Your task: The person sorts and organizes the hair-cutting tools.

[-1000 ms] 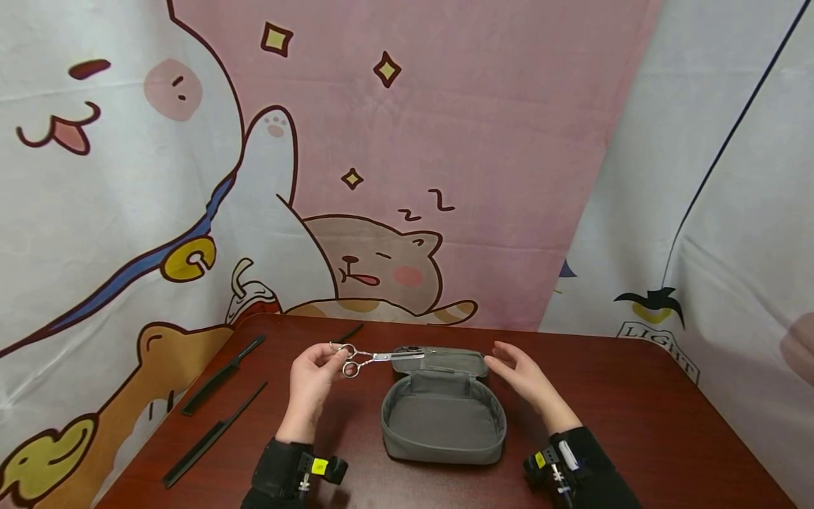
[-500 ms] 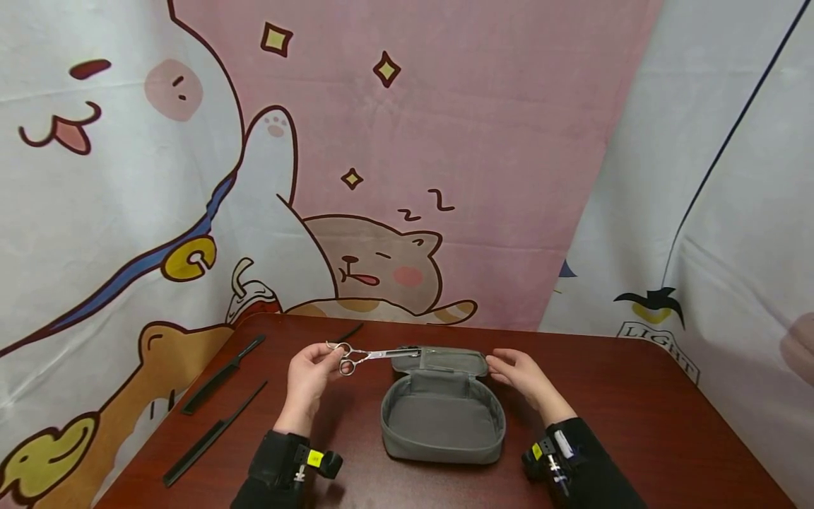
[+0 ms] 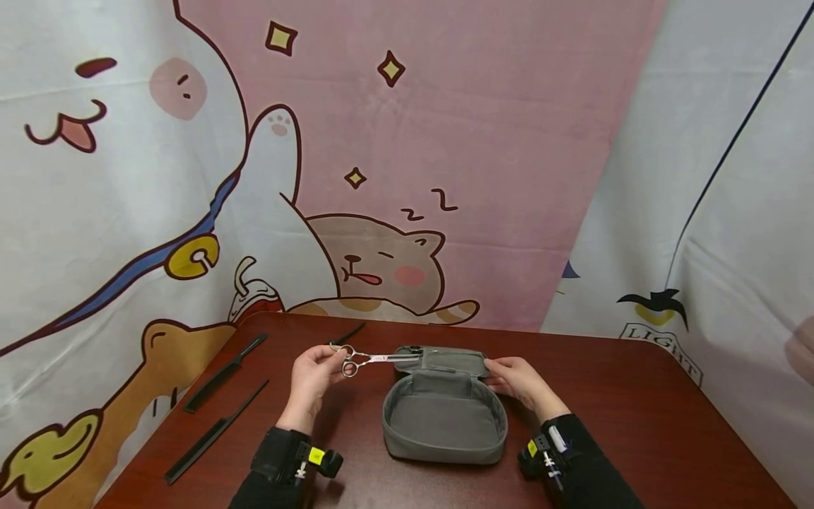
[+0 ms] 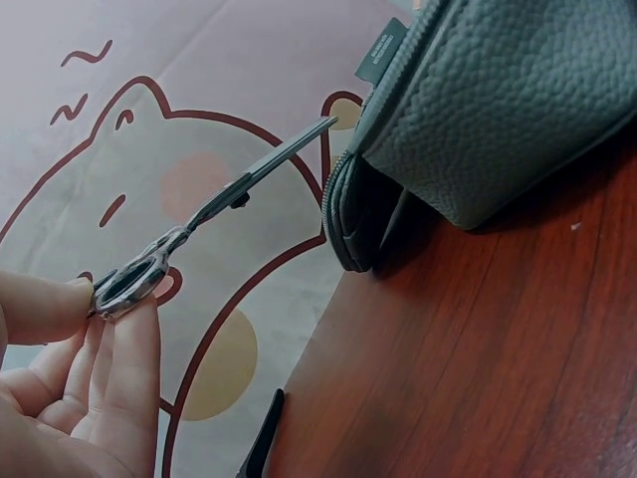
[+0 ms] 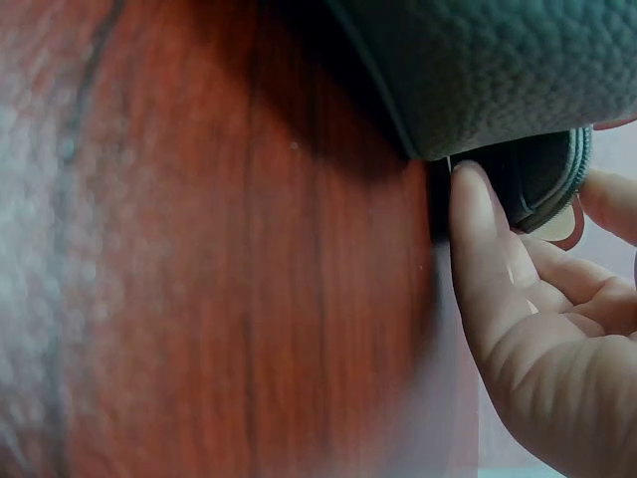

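Note:
My left hand [image 3: 309, 385] pinches a pair of silver hair scissors [image 3: 378, 358] by the finger rings. Their blades are together and point right, over the left part of the raised lid [image 3: 454, 362] of a grey zip case [image 3: 445, 452]. In the left wrist view the scissors [image 4: 214, 204] slant up toward the zipped lid edge. Whether the tips touch the lid is unclear. My right hand [image 3: 523, 382] holds the lid's right edge between thumb and fingers; in the right wrist view the thumb [image 5: 478, 229] is in front of the lid. The case's bottom compartment faces up.
Two black combs, a wide-handled comb [image 3: 222, 375] and a tail comb [image 3: 213, 435], lie at the left of the brown table [image 3: 610, 403]. Another thin black item [image 3: 351, 332] lies behind my left hand, partly hidden. A cartoon-printed cloth [image 3: 496, 141] hangs behind the table.
My right hand has moved slightly inward and taken hold of the lid's right edge. The scissors shifted a little left, then back right, still in my left hand.

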A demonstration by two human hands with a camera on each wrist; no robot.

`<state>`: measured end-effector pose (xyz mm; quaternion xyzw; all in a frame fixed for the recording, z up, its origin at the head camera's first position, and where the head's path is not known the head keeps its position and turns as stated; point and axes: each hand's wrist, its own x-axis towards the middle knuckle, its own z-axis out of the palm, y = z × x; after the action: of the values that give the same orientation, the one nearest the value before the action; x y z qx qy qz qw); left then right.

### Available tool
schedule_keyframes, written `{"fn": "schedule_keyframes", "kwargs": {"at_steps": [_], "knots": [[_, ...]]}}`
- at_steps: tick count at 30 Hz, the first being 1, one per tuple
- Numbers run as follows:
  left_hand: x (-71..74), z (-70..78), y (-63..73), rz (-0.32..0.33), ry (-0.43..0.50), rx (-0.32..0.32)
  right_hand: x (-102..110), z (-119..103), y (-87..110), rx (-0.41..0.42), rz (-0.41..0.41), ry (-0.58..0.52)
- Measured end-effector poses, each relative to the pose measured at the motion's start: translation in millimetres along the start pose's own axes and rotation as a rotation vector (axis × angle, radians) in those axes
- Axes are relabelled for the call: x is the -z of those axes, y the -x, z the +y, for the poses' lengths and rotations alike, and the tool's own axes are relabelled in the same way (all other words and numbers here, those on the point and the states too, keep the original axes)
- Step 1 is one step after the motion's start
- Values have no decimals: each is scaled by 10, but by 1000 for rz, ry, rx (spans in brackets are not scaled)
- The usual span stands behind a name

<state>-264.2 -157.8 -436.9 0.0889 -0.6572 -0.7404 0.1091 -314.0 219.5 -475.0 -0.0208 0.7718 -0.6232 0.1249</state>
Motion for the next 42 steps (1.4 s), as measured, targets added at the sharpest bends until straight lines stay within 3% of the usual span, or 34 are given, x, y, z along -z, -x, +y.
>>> {"fn": "schedule_keyframes", "kwargs": {"at_steps": [8,17,32,42], "knots": [[3,-23,-23,-4,20,0,-5,29,-36,-8,-22,-26],[11,-18,-11,-12,40,14,-21,-10,-32,40,-29,-98],[15,-41,-24,-1,59,8,-49,-2,-68,208,22,-174],[18,-55,-19,-5,79,33,-60,-16,-66,229,84,-157]]}}
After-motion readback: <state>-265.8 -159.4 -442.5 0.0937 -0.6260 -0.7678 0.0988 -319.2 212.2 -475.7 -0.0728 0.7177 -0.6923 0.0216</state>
